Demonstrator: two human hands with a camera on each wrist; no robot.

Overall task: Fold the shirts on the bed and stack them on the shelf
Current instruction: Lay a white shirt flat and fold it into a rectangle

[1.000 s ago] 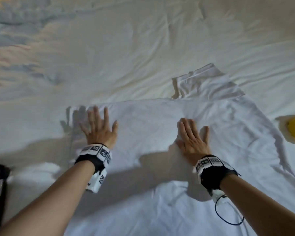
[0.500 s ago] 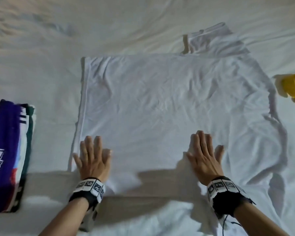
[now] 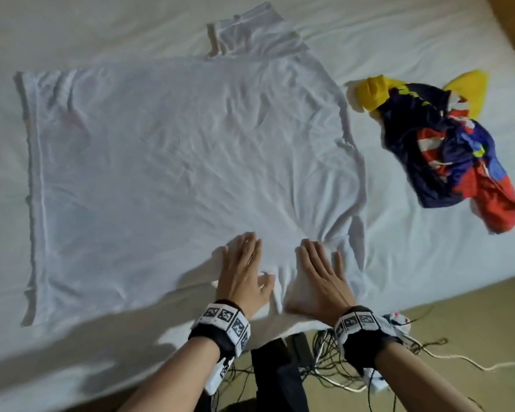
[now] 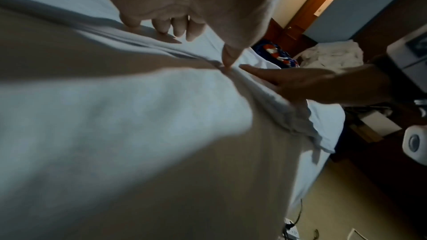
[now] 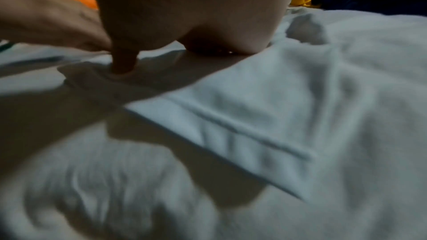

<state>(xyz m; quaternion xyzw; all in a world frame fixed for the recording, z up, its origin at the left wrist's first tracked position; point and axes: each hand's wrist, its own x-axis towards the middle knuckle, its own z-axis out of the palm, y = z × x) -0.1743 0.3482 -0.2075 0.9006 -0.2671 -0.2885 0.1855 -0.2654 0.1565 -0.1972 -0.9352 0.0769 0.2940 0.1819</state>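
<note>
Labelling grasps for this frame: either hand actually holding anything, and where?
Nothing is held. The left hand and right hand lie flat, fingers straight, pressing the near edge of the white shirt by its sleeve.

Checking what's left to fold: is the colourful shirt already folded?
No, the colourful shirt lies crumpled on the bed beside the white shirt.

No readable words or numbers anywhere; the wristbands [image 3: 224,322] carry only black-and-white square marker patterns, and the crumpled jersey [image 3: 446,144] print is illegible.
</note>
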